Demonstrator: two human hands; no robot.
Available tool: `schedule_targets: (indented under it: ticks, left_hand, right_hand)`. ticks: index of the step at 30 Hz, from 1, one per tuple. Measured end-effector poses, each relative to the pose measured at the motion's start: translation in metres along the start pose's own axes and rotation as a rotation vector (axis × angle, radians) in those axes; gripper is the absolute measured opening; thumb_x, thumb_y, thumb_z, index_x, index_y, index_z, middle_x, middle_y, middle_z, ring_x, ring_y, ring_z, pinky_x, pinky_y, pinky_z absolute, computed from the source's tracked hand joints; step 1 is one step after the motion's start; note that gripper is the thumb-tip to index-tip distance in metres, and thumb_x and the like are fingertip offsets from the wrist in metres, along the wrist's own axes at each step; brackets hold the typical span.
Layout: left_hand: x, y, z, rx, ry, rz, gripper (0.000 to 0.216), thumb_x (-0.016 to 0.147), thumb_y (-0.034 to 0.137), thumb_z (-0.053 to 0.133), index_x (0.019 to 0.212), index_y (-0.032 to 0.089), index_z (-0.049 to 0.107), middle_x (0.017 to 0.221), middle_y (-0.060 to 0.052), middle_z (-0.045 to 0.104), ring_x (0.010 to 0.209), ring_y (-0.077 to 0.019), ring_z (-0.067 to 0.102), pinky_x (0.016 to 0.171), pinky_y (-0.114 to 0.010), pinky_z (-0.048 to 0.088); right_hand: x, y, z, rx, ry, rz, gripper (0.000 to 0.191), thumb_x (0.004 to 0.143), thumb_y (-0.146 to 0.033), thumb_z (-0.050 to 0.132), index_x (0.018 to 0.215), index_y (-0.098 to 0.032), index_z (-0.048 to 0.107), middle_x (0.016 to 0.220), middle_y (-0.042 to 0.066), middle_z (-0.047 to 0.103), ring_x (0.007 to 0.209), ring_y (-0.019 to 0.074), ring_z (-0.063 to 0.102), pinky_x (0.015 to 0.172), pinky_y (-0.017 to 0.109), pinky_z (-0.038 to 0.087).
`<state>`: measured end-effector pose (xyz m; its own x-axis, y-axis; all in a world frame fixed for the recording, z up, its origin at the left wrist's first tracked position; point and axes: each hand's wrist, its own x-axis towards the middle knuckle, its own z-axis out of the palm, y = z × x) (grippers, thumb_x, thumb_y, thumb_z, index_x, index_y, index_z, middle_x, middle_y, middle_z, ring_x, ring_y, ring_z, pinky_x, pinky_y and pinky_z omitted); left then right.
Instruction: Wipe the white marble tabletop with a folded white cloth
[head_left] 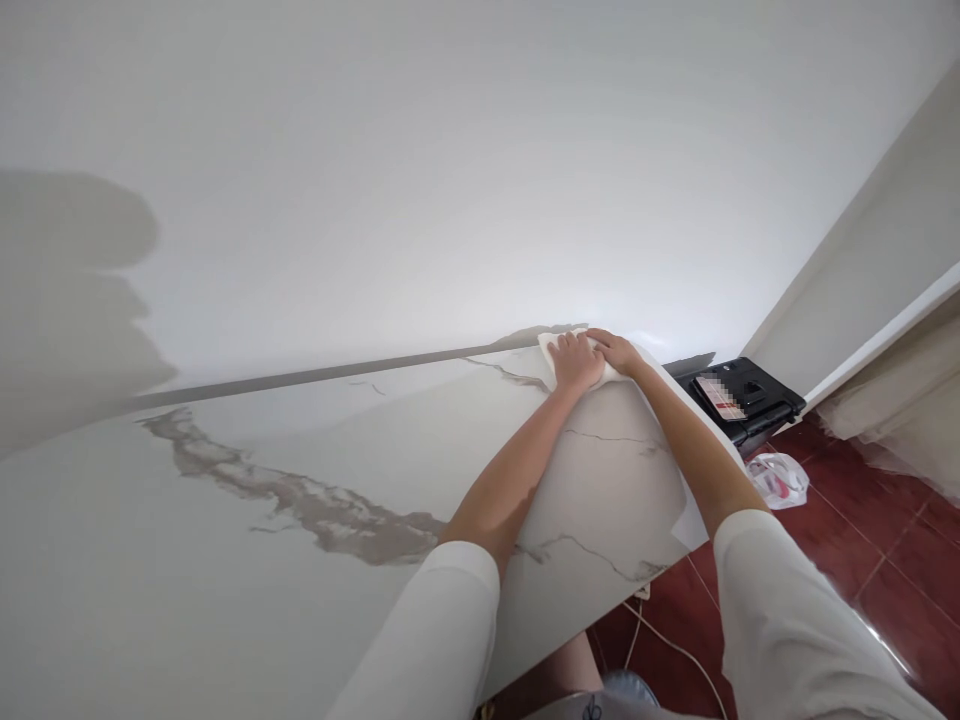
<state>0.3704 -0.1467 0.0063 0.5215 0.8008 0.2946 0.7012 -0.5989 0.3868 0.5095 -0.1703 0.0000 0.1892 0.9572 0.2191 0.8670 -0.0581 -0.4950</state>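
Both my hands reach to the far right corner of a white marble-patterned sheet [360, 470] that lies against a white wall [450, 180]. My left hand [576, 362] presses down on a white cloth [551, 352] at that corner, fingers curled over it. My right hand [616, 352] rests beside it on the same cloth, fingers bent and close together. The sheet's right edge [675, 420] curves down toward the floor, with white backing showing along it.
A black box [742, 398] with a colour card on top sits on the red tiled floor [847, 560] at the right. A clear plastic bag [780, 478] lies near it. A white cord [660, 640] runs across the tiles. A white door frame [870, 300] rises at right.
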Motion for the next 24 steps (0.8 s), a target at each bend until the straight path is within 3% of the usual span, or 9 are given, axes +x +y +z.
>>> schedule_targets:
  ticks: [7, 12, 15, 20, 24]
  left_hand:
    - [0.002, -0.001, 0.001, 0.045, -0.007, 0.009, 0.039, 0.093, 0.029, 0.035, 0.122, 0.014, 0.057, 0.132, -0.017, 0.057, 0.127, -0.0317, 0.046, 0.109, -0.050, 0.031]
    - [-0.007, -0.001, -0.002, 0.065, -0.038, 0.051, 0.042, 0.094, 0.033, 0.034, 0.125, 0.014, 0.055, 0.135, -0.016, 0.056, 0.129, -0.0311, 0.044, 0.110, -0.049, 0.030]
    - [-0.016, 0.002, -0.002, 0.071, -0.051, 0.084, 0.043, 0.094, 0.034, 0.034, 0.127, 0.014, 0.054, 0.135, -0.016, 0.056, 0.130, -0.0311, 0.043, 0.110, -0.049, 0.030]
    - [-0.039, 0.012, -0.003, 0.085, -0.054, 0.116, 0.045, 0.094, 0.034, 0.033, 0.128, 0.013, 0.054, 0.135, -0.017, 0.056, 0.128, -0.0315, 0.045, 0.108, -0.049, 0.032]
    - [-0.062, 0.024, -0.006, 0.094, -0.060, 0.146, 0.047, 0.095, 0.033, 0.032, 0.131, 0.011, 0.052, 0.139, -0.018, 0.053, 0.129, -0.0327, 0.043, 0.109, -0.049, 0.032]
  right_hand:
    - [0.001, 0.001, 0.001, -0.022, -0.009, -0.010, 0.058, 0.085, -0.022, 0.040, 0.140, -0.021, 0.056, 0.150, 0.000, 0.051, 0.141, 0.0240, 0.042, 0.121, 0.044, 0.030]
    - [-0.006, 0.007, 0.001, -0.095, -0.055, -0.049, 0.059, 0.089, -0.025, 0.034, 0.145, -0.014, 0.049, 0.154, 0.004, 0.045, 0.145, 0.0215, 0.036, 0.123, 0.040, 0.025]
    - [-0.018, 0.010, -0.001, -0.114, -0.072, -0.055, 0.059, 0.091, -0.027, 0.033, 0.147, -0.013, 0.046, 0.155, 0.005, 0.043, 0.146, 0.0217, 0.034, 0.124, 0.041, 0.024]
    - [-0.045, 0.015, -0.006, -0.118, -0.064, -0.055, 0.056, 0.093, -0.031, 0.032, 0.147, -0.025, 0.046, 0.155, -0.002, 0.043, 0.147, 0.0223, 0.033, 0.123, 0.045, 0.025]
    - [-0.070, 0.017, -0.010, -0.137, -0.076, -0.062, 0.057, 0.094, -0.031, 0.033, 0.148, -0.019, 0.046, 0.157, 0.001, 0.041, 0.147, 0.0233, 0.032, 0.124, 0.044, 0.024]
